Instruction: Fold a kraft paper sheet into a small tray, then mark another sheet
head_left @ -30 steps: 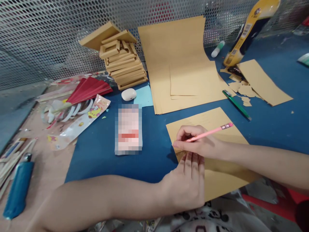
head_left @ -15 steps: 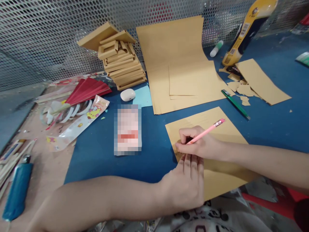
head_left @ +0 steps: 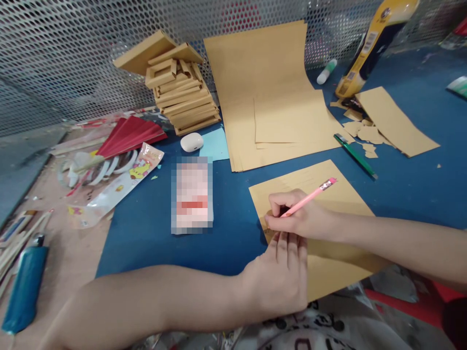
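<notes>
A pink pencil (head_left: 310,197) with a pink-tipped metal band at its top is held in my right hand (head_left: 310,221), fingers closed round it in a writing grip. The pencil leans up to the right; its point is hidden behind my fingers. Beneath lies a sheet of brown kraft paper (head_left: 339,187) with faint lines near its top. My left hand (head_left: 279,277) rests flat on the sheet's lower left part, fingers stretched out together just below my right hand and touching it or nearly so.
Larger kraft sheets (head_left: 262,68) lean against the mesh screen. Left of them are stacked cardboard pieces (head_left: 189,99), a white earbud case (head_left: 191,142) and a blurred-out pink object (head_left: 192,194). A green craft knife (head_left: 355,156), paper scraps (head_left: 368,133) and a yellow bottle (head_left: 375,43) stand right.
The pencil's top end has tipped slightly left and down as my right hand shifts a little. My left hand stays pressed on the paper. The whole view has drifted slightly.
</notes>
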`<control>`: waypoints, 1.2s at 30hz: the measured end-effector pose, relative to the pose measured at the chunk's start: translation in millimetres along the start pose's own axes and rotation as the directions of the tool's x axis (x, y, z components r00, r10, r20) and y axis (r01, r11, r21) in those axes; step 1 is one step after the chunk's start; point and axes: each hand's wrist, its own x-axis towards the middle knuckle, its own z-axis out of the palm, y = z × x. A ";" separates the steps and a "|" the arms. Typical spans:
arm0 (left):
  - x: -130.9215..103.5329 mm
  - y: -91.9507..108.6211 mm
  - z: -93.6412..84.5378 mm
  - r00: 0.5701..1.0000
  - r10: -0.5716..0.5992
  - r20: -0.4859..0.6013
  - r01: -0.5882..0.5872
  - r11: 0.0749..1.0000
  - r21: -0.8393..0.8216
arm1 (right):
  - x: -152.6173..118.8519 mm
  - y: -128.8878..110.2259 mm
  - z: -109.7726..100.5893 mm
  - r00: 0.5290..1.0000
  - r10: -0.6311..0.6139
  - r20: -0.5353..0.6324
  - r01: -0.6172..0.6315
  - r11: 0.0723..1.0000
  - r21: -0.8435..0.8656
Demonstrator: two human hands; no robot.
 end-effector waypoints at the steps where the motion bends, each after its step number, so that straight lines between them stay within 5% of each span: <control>1: -0.2 0.0 0.3 1.000 0.000 -0.001 0.000 1.000 -0.002 | 0.0 0.4 0.1 1.000 0.002 -0.003 -0.002 1.000 0.004; 12: 0.1 0.4 0.9 1.000 0.006 0.004 -0.006 1.000 0.003 | -0.1 0.3 0.7 0.999 0.030 -0.012 -0.030 0.999 0.017; 19: -1.1 -0.3 2.3 1.000 -0.002 0.010 0.002 1.000 0.020 | 0.2 4.2 -1.6 0.993 0.020 -0.121 -0.018 1.000 0.019; 25: -1.7 -0.2 2.1 1.000 0.000 0.020 -0.001 1.000 0.010 | 0.9 3.2 -1.8 0.995 -0.056 -0.079 0.051 0.997 -0.057; 36: -1.5 -0.1 1.3 1.000 0.009 0.029 -0.010 1.000 0.020 | 0.4 2.8 -2.0 0.998 -0.016 -0.063 0.013 0.999 -0.048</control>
